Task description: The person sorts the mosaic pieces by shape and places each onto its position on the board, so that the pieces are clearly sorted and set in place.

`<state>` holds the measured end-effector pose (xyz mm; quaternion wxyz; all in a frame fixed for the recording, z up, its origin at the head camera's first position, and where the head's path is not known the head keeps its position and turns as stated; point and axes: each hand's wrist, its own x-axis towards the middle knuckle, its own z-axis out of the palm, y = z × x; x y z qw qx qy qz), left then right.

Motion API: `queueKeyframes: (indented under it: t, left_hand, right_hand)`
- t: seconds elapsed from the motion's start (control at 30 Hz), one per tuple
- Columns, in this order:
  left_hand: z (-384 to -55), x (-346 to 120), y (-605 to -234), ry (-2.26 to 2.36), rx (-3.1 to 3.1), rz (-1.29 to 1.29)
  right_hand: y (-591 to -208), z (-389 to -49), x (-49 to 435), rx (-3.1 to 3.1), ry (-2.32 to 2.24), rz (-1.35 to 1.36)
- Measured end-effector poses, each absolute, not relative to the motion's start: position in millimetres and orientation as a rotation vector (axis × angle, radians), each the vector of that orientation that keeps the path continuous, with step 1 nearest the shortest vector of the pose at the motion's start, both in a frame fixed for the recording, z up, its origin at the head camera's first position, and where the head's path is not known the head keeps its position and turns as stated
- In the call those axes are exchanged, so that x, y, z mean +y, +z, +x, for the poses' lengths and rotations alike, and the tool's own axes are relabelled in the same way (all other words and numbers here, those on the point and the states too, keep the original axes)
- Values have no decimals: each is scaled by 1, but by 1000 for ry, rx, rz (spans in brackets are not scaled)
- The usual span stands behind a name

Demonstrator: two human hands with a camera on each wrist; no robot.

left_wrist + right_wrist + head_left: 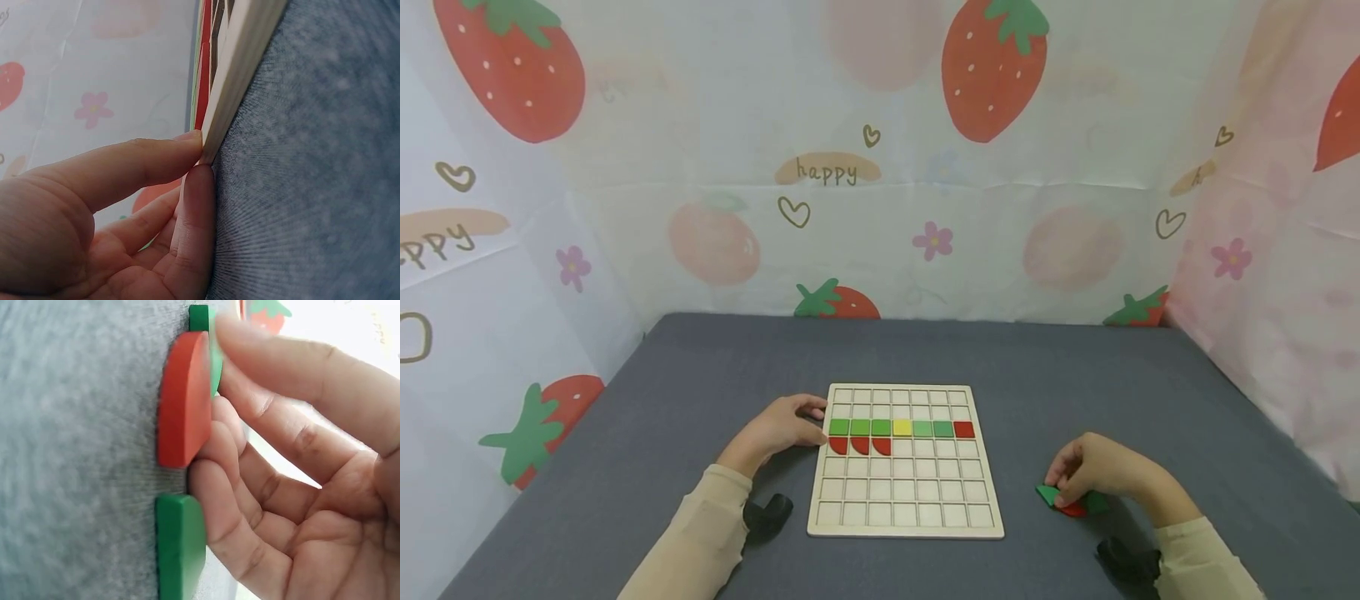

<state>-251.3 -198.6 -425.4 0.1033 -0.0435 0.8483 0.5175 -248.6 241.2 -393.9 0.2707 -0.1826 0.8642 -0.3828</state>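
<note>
A pale wooden grid board (907, 492) lies on the grey cloth. One row holds square tiles, green, yellow (902, 428) and red; below it are three red quarter-circle tiles (859, 446). My left hand (783, 432) pinches the board's left edge; in the left wrist view, thumb and finger meet at the rim. To the right, my right hand (1097, 467) bends over loose tiles. Thumb and index fingertips are at a green tile (199, 319), their grip on it unclear. Other fingertips are against a red curved tile (178, 403) and beside a darker green tile (180, 547).
The grey cloth (745, 358) covers the table. Behind and at both sides hangs a pale curtain (730, 100) with strawberries, hearts and flowers. A black strap piece (767, 515) sits at the left wrist, another (1127, 560) at the right.
</note>
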Motion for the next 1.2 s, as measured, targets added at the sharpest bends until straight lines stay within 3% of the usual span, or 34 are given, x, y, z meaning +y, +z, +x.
queueKeyframes:
  t: [1.2]
  left_hand:
    - [-251, -198, -425, 1527, 2496, -144]
  right_hand:
    - [-391, -241, 228, 2461, -930, -515]
